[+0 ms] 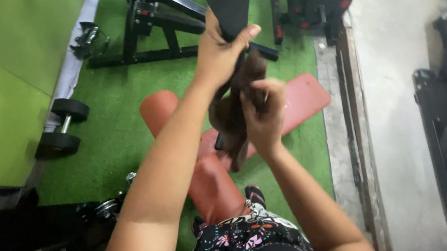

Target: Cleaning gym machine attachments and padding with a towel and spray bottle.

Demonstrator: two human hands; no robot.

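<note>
Both hands, left hand [217,53] and right hand [263,116], grip closed on the brown cloth [233,115], which could slip onto the red bench [217,180] if either loosens.

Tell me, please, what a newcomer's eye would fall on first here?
First, the two hands at centre: the left hand and right hand both grip a brown cloth. Below them a red bench lies on green turf. A dumbbell sits at the left.

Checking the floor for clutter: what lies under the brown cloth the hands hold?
Under the cloth lies a red bench on green turf. The cloth and both hands hide the bench's middle.
</note>
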